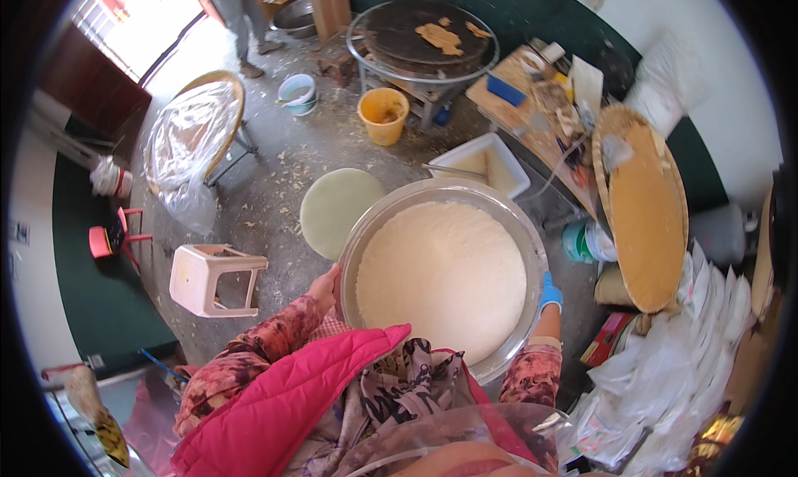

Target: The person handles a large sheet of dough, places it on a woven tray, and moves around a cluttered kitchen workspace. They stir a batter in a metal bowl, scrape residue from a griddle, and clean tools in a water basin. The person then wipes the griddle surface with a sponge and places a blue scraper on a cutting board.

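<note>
Head view: I'm holding a big metal basin (pixel 515 228) full of pale batter (pixel 449 273), centre of frame, against my chest. Left hand (pixel 326 286) bare, fingers curled on the left rim. Right hand (pixel 549 292) in a blue glove, gripping the right rim; fingers mostly hidden behind the basin wall, so I can't tell exactly how they wrap.

Risks: the load looks heavy and filled close to the rim, so any tilt would slop batter over. Bare-hand grip on smooth metal could slip. Floor below is littered with shavings, with the white stool (pixel 214 279) lower left and the yellow bucket (pixel 383 115) upper centre nearby: trip hazards.

Hidden: basin underside, floor right under it, and my feet. The round griddle (pixel 420 32) at top is small and distorted.
</note>
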Tool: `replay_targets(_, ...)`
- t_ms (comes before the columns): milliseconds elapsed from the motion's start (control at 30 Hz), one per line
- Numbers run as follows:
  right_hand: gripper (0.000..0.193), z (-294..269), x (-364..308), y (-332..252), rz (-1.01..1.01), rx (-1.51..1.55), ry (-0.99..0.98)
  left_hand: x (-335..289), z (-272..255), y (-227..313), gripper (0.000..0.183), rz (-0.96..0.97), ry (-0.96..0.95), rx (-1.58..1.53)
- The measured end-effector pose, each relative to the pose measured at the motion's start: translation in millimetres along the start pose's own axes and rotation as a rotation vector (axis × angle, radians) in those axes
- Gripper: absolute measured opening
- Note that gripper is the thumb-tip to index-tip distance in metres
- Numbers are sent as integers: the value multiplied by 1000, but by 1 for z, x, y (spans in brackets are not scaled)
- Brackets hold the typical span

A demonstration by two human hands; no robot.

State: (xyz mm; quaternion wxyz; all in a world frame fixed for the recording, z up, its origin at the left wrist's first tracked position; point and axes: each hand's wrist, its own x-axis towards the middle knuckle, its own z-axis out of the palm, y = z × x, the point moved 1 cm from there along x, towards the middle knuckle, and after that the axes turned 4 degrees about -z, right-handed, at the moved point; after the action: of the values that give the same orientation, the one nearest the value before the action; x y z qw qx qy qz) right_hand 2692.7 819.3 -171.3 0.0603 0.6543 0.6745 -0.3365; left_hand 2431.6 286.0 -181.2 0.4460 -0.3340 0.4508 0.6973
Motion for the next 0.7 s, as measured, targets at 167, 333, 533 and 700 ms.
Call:
replay_targets(167, 88, 62, -29, -93, -133, -40, -11, -14, -86, 30, 36, 51, 38, -163)
replay_targets(333, 86, 134, -112, -197, -146, -58, -32, -23, -165, 111, 35, 88, 9, -263)
replay_targets(533, 85, 238, -192, -331, -260, -75, -157, -59, -249, 219, 34, 208, 98, -348)
replay_targets(700, 83, 334, -216, -468, -467, -137, -321, -88, -313, 266, 33, 306, 210, -541)
